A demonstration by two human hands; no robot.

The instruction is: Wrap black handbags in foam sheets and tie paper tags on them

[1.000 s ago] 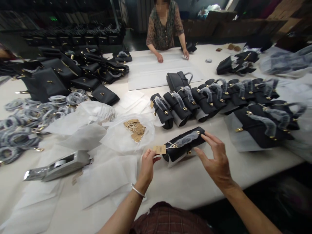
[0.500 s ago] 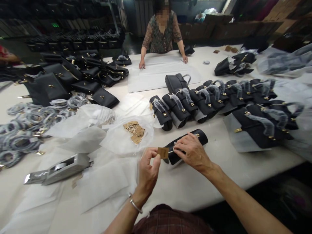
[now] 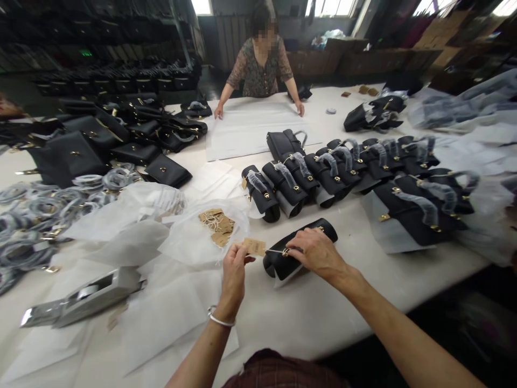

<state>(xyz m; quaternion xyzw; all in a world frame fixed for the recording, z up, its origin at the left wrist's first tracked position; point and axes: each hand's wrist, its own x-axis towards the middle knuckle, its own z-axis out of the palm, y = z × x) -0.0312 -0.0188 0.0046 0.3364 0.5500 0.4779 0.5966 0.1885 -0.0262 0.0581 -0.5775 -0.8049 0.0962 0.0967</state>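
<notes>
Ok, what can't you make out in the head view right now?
All in the head view:
Print on the tag in the left hand: too small to read.
Most of the handle on the black bag: covered by the right hand.
Far end of the string: too small to follow beside the right hand.
Coiled straps: pile cut off by the left edge.
Under the table: too dark.

far windows (image 3: 333, 7): are blowing out
table (image 3: 274, 323): is catching soft light
far-left bag rows (image 3: 121, 83): are sitting dim
edges: are stretching, blurring
</notes>
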